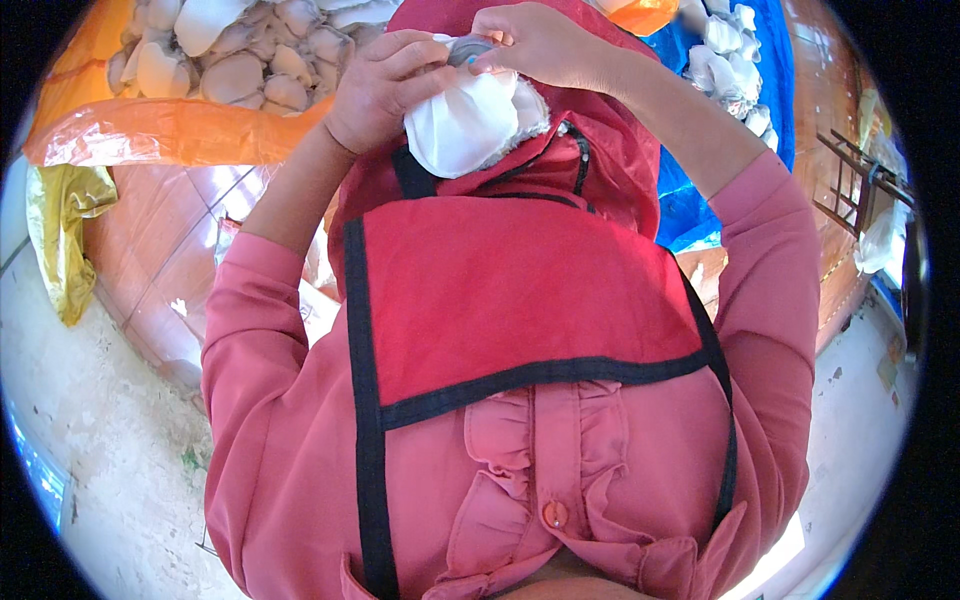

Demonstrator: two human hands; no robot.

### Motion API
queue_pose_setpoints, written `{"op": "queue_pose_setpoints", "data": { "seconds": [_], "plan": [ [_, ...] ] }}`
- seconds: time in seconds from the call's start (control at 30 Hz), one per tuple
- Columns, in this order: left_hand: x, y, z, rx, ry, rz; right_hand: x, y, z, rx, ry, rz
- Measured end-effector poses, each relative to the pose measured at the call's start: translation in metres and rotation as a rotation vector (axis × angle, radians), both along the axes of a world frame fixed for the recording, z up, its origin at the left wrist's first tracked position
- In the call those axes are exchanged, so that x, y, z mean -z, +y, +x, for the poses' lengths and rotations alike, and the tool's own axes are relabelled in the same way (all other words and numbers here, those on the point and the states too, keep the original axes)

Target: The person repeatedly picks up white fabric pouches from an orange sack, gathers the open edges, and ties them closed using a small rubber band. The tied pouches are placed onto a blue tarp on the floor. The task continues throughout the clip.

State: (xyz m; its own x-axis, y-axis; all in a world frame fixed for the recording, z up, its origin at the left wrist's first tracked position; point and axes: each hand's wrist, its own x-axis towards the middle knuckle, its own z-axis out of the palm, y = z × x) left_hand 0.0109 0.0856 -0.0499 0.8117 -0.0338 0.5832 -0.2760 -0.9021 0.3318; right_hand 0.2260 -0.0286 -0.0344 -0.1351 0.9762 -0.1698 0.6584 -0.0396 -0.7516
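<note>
Above my lap, both hands hold a white, smooth, cup-like cloth piece (450,125) with a fuzzy greyish edge. My left hand (385,90) grips its left upper side, with the fingers curled over the top. At the upper right of the piece, the fingers of my right hand (545,45) are pinched together. Between the two hands shows a small grey rounded part (468,50); I cannot make out whether it is part of the piece or separate. Beneath lies the red cloth of my apron (530,290), edged in black.
An orange plastic bag (170,135) at the far left holds several similar white fuzzy-edged pieces (232,80). On the right, a blue plastic bag (690,215) carries more white pieces (735,75). A yellow bag (70,240) lies far left. A metal rack (850,185) stands at the right.
</note>
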Motion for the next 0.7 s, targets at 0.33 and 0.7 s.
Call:
{"op": "queue_pose_setpoints", "data": {
  "seconds": [0.33, 0.7],
  "plan": [
    [0.034, -0.005, -0.009, 0.001, 0.063, -0.228, 0.003, -0.039, -0.016, 0.151, 0.023, 0.206],
    [0.023, -0.004, -0.005, -0.025, 0.098, -0.179, -0.001, -0.03, -0.016, 0.111, -0.02, 0.361]
  ]
}}
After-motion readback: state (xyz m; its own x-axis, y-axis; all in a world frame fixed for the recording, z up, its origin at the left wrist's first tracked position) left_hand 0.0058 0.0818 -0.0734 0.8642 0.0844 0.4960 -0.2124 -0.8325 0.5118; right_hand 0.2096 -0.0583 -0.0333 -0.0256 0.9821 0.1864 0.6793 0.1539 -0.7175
